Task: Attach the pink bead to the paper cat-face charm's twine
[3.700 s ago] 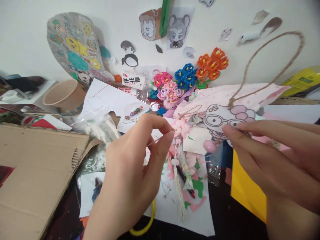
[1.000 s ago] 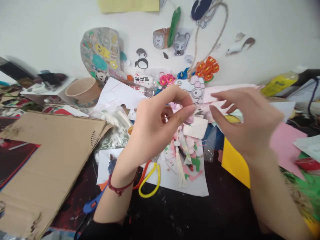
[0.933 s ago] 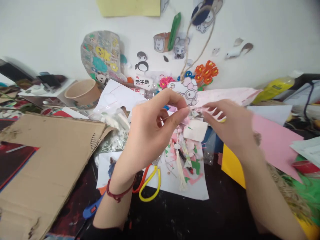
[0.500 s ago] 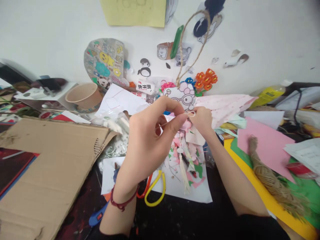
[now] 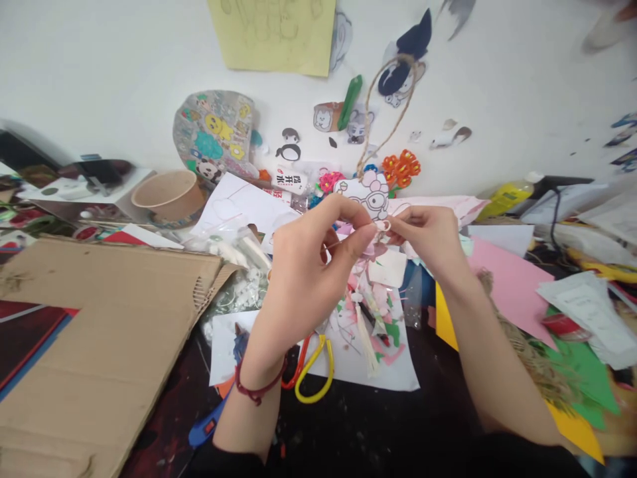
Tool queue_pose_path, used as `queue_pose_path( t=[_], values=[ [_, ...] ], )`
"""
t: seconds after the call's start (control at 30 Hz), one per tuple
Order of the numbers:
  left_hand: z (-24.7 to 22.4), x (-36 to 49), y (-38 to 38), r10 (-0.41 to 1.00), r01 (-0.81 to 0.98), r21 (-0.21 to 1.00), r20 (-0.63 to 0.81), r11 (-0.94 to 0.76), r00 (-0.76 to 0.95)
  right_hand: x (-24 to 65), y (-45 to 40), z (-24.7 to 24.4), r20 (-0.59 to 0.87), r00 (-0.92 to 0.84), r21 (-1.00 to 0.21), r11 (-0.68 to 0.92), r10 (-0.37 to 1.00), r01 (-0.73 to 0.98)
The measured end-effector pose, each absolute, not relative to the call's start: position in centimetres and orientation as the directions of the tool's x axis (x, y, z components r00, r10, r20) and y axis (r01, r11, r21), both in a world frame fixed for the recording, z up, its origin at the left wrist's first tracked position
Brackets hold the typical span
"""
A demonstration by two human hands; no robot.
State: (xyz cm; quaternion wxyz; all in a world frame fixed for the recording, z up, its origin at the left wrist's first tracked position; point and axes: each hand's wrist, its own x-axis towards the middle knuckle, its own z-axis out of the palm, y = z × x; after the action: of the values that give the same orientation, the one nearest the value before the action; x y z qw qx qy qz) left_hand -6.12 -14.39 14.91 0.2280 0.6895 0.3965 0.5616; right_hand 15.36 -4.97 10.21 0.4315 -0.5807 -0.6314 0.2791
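Observation:
My left hand (image 5: 313,265) pinches a thin pale string between thumb and index finger. Close by on the right, my right hand (image 5: 428,236) has its fingers pinched on a small loop (image 5: 384,226) of the same pale string. Just behind the fingertips is a white cartoon character cutout (image 5: 365,196) with glasses and a pink bow. A loop of brown twine (image 5: 367,126) rises from its top. Beneath the hands hangs a cream tassel (image 5: 367,338), over white paper (image 5: 398,372) strewn with pink and green scraps.
Yellow-and-red-handled scissors (image 5: 330,372) and a blue cutter (image 5: 202,428) lie near my left wrist. Cardboard (image 5: 99,332) covers the left side. A tape roll (image 5: 169,196) stands behind it. At the right are pink paper (image 5: 512,285) and a twine bundle (image 5: 527,352).
My right hand has turned and shifted right, its fingers now extended towards the string loop. My left hand keeps its pinch. The view has shifted slightly.

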Motion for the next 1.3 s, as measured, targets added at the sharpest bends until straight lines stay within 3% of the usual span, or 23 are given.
queue_pose_path(
  t=[0.13, 0.43, 0.53, 0.7, 0.83, 1.0, 1.3],
  values=[
    [14.9, -6.3, -14.5, 0.794, 0.275, 0.756, 0.606, -0.594, 0.049, 14.9, -7.2, 12.6, 0.212, -0.023, -0.94, 0.21, 0.977, 0.27],
    [15.2, -7.0, -15.0, 0.773, 0.248, 0.747, 0.634, -0.617, 0.012, 16.0, -10.9, 16.7, 0.366, -0.248, -0.879, 0.421, 0.897, 0.224],
    [15.2, -7.2, -15.1, 0.769, 0.232, 0.749, 0.639, -0.621, -0.004, 16.9, -11.4, 17.9, 0.439, -0.33, -0.854, 0.503, 0.835, 0.135],
    [15.3, -7.4, -15.2, 0.765, 0.214, 0.749, 0.644, -0.627, -0.009, 17.4, -11.5, 19.3, 0.599, -0.501, -0.784, 0.585, 0.625, -0.207],
    [15.4, -7.4, -15.4, 0.765, 0.212, 0.748, 0.644, -0.629, -0.004, 16.7, -10.8, 20.6, 0.675, -0.584, -0.721, 0.569, 0.451, -0.394],
    [15.5, -7.3, -15.7, 0.762, 0.223, 0.742, 0.648, -0.633, 0.008, 15.1, -10.2, 22.8, 0.723, -0.679, -0.646, 0.472, 0.127, -0.6],
    [15.7, -7.4, -15.9, 0.732, 0.229, 0.711, 0.681, -0.664, 0.009, 14.4, -11.3, 24.6, 0.688, -0.59, -0.706, 0.58, 0.423, -0.407]
  ],
)
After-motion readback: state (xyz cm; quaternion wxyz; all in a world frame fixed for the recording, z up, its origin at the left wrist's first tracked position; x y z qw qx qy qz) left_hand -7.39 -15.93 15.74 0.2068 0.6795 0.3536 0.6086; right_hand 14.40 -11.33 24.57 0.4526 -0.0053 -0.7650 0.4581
